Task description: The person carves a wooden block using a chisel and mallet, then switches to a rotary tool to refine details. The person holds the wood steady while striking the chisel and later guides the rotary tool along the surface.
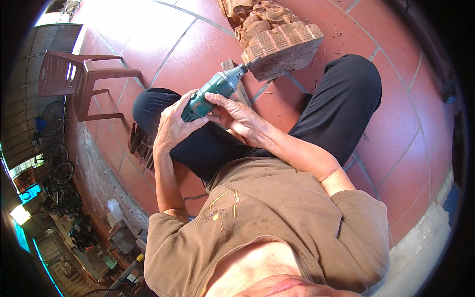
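Green plastic casing of a rotary tool (220, 85) is wrapped by partly closed fingers of the left hand (173, 122) and right hand (240, 116) above the lap (210, 154), seemingly for shared steadiness; its tip is aimed toward the carved wood (282, 49) laid on the tiled floor (403, 143).

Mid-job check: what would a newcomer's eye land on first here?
Probably the green tool, held between the left hand and right hand near the upper middle. Next, the wood carving on the red floor at top centre, then the brown chair at upper left.
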A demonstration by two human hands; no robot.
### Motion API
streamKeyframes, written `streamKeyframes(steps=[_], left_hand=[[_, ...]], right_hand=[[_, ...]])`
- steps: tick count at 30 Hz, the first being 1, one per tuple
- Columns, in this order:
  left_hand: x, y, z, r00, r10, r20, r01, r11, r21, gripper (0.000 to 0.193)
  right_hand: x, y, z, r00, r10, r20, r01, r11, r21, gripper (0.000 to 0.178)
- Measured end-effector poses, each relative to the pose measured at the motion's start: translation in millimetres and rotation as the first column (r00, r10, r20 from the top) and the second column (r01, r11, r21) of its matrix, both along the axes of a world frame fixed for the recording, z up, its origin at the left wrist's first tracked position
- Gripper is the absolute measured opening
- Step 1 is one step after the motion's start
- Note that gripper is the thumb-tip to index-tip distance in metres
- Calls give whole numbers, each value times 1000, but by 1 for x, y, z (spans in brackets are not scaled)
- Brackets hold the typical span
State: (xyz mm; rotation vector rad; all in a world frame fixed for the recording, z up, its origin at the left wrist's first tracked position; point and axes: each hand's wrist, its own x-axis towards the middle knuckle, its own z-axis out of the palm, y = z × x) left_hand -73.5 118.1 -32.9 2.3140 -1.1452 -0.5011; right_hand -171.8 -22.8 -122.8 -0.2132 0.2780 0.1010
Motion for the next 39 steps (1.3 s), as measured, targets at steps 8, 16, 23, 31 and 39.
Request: streamKeyframes(steps=[8,16,23,31,39], left_hand=[[1,1,-4,1000,0,18,0,1000,-6,65],[1,0,-4,1000,4,18,-3,1000,-10,65],[1,-1,-2,1000,-9,19,9,1000,-20,65],[0,-1,-2,1000,-4,19,5,1000,-19,64],[0,-1,-2,1000,4,13,-4,1000,-10,63]], right_hand=[[0,-2,3,1000,3,0,-3,1000,-2,22],[1,-2,-1,1000,0,8,0,1000,-9,23],[2,-2,0,1000,-5,9,5,1000,-15,23],[2,-3,2,1000,-3,5,3,1000,-24,23],[1,-4,3,1000,-6,2,6,1000,-31,25]])
